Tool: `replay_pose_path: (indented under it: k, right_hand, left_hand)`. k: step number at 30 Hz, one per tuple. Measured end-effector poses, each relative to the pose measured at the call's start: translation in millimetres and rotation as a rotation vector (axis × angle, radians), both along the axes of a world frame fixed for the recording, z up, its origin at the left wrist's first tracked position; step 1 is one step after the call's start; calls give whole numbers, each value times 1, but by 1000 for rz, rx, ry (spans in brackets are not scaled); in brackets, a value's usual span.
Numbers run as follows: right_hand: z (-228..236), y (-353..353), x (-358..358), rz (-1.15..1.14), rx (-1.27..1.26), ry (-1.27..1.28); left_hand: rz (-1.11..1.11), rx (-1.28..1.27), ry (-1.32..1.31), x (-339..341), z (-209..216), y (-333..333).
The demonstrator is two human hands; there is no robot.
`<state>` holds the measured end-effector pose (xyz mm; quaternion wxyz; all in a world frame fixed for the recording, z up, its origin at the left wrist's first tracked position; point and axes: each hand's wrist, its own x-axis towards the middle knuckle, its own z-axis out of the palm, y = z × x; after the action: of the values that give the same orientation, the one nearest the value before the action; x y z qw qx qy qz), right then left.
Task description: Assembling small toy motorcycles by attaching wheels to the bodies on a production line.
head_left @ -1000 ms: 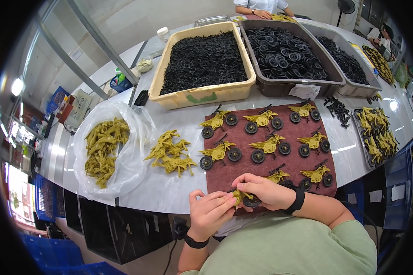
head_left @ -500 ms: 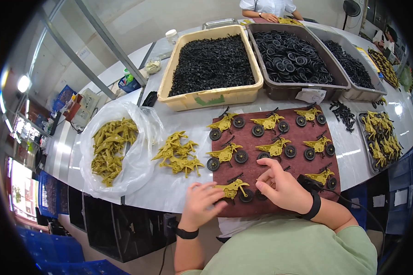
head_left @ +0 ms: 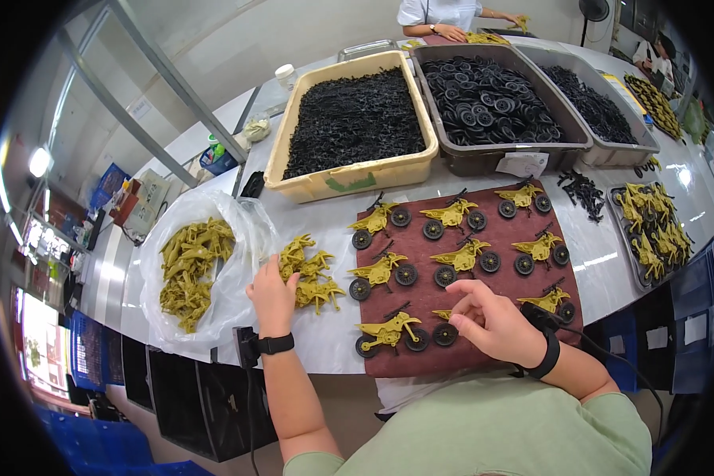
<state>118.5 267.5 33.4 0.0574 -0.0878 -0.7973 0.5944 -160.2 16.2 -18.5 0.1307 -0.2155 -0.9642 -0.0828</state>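
Note:
My left hand (head_left: pixel 273 300) is at the near left edge of a small pile of mustard-yellow toy motorbike bodies (head_left: pixel 308 274). Its fingers are stretched out and its thumb is apart, with nothing seen in them. Over the dark red mat (head_left: pixel 420 305), my right hand (head_left: pixel 488 324) hovers with thumb and index finger parted. It partly hides one toy motorbike (head_left: pixel 444 333) in the near row. Beside it on the left lies another toy motorbike (head_left: pixel 390 332) with black wheels and handlebar. Several more like it lie in rows on the mat.
A clear plastic bag (head_left: pixel 250 246) of yellow bodies stands at left. Behind the mat are a cream bin (head_left: pixel 353 184) of small black parts, a brown bin (head_left: pixel 484 163) of black wheels and a grey bin (head_left: pixel 623 159). A tray (head_left: pixel 644 278) sits right. A person (head_left: pixel 444 16) works across the table.
My left hand has moved left from the near-left motorbike on the mat to the pile of yellow bodies. My right hand stays almost in place. The view has shifted slightly.

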Motion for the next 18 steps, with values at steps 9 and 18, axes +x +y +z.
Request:
replay_pose_path:
  k: [9, 18]
  right_hand:
    - [-7, 22, 19, -147, -96, 55]
    - [-22, 40, 38, -132, -112, -21]
  left_hand:
    - [-249, 272, 190, 26, 31, 17]
    - [-1025, 391, -316, 179, 29, 119]
